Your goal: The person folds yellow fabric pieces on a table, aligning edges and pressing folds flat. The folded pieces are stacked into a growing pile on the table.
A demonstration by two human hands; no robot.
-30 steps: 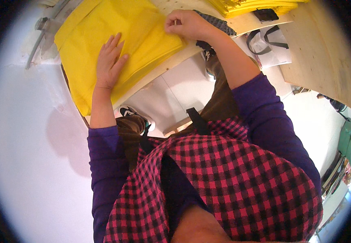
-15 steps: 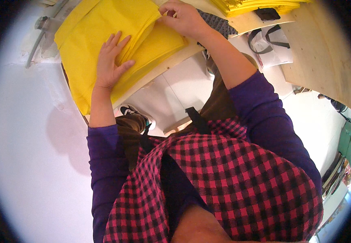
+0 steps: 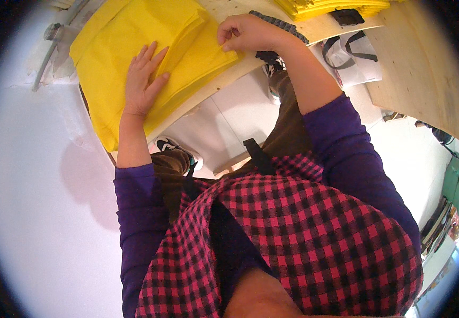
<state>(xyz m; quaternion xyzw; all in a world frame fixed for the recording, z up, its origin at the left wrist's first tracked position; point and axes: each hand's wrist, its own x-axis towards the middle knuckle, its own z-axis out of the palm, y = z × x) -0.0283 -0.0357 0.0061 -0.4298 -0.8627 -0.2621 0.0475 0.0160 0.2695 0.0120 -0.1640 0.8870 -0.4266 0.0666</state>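
Note:
A thick stack of yellow cloth sheets [image 3: 107, 58] lies on a wooden table at the upper left. Flat on it rests my left hand [image 3: 143, 82], fingers stretched and thumb apart. Beside the thumb, the upper layers form a raised fold [image 3: 179, 45], with a lower sheet showing to its right. My right hand [image 3: 248, 34] is at the stack's right edge, its fingers curled in toward the thumb. Whether a bit of cloth is caught between those fingertips is too small to see. A dark grey textured piece [image 3: 282, 25] lies partly behind this hand.
More yellow sheets [image 3: 327, 8] are piled at the top right, with a small black object [image 3: 347, 17] at their edge. A white bag with dark handles [image 3: 354, 61] stands below the table. Wooden boarding [image 3: 423, 69] rises at the right; a grey pipe [image 3: 49, 61] runs at the left.
My right hand has come off the fold's upper edge and moved right and slightly nearer. The raised layers have settled a little. My left hand has stayed in place.

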